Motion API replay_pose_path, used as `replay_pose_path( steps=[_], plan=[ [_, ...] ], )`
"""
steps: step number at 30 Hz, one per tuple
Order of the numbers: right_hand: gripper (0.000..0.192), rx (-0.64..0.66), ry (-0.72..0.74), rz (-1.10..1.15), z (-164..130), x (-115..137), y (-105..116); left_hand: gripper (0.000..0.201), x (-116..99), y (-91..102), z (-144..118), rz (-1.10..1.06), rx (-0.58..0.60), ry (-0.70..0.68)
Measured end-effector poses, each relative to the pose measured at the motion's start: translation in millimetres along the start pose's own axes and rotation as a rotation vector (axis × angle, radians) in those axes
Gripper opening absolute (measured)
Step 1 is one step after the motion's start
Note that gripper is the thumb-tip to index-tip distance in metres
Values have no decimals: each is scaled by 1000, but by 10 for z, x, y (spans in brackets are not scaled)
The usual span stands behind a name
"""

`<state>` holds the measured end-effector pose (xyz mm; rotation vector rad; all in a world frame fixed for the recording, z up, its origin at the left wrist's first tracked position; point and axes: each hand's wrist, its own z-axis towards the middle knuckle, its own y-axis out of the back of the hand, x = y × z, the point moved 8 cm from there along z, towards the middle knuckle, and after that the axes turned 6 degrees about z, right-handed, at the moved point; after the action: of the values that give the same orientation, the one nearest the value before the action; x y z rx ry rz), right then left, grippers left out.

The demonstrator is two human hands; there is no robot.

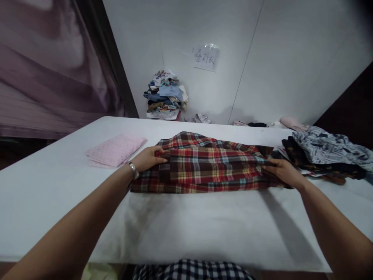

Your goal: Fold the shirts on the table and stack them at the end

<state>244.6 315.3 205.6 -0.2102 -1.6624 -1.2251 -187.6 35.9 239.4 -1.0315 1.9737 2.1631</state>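
A red, brown and yellow plaid shirt (204, 167) lies partly folded into a long band across the white table. At its left end, my left hand (148, 157), with a bracelet at the wrist, pinches the cloth between thumb and fingers. My right hand (281, 171) grips the right end of the same shirt, thumb below and fingers above. Between the two hands the fabric stretches sideways, and its far edge is bunched up. A folded pink cloth (116, 149) rests just beyond my left wrist.
A heap of clothes (326, 151), black and white printed on top, sits to the right. Against the wall rises a tall clothes pile (166, 95). The white table (204, 229) ends near my body. A paper sign (205, 58) hangs on the wall; a mauve curtain (52, 70) hangs left.
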Motion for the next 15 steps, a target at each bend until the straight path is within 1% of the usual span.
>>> replay_pose_path(
  steps=[2,4,5,7,9,11,15],
  plan=[
    [30,36,29,-60,255,55,-84,33,157,-103,223,-3,41,95],
    [28,18,32,-181,465,21,-218,39,344,-275,386,72,59,204],
    [31,2,22,-250,538,-28,-293,43,430,-359,436,112,57,249],
    [41,-24,-4,-354,606,-161,-429,53,558,-497,474,157,48,297],
    [47,-46,-11,-403,579,-288,-491,66,643,-572,439,180,47,310],
    [48,-63,8,-430,482,-378,-470,73,683,-561,348,202,16,293],
    [57,-114,3,-467,173,-551,-256,75,690,-458,28,258,-100,256]
  ],
)
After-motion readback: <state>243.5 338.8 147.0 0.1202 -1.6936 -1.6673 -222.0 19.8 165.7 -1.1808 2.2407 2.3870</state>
